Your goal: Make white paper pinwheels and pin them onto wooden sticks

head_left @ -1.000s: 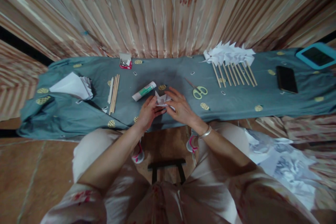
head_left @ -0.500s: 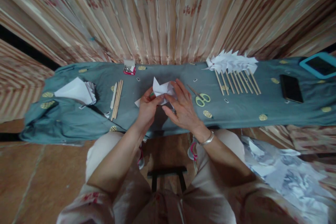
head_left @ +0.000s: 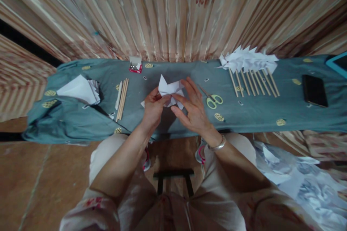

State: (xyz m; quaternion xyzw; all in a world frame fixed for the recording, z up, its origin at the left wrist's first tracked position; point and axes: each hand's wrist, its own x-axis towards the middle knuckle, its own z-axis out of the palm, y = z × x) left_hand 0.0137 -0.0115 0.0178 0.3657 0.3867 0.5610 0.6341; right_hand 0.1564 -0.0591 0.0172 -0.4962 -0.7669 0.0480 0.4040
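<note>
A white paper pinwheel (head_left: 168,88) with folded, pointed blades is held up between my two hands over the middle of the cloth. My left hand (head_left: 154,110) grips it from the left, its thumb on the folded centre. On the other side, my right hand (head_left: 193,108) has its index fingertip at the centre by the left thumb, the thumb below a blade and the remaining fingers along the right edge. Whatever lies under the fingertips is hidden. Part of a white paper piece (head_left: 142,104) shows beside my left hand.
Green-handled scissors (head_left: 214,100) lie right of my hands. Several wooden sticks (head_left: 123,99) and a small red-white box (head_left: 135,65) are on the left, beyond them stacked paper (head_left: 78,90). Finished pinwheels (head_left: 248,59) on sticks and a phone (head_left: 314,90) lie to the right.
The right fingers have shifted slightly, and more of the pinwheel's lower right blades shows. The camera view has turned a little to the left.
</note>
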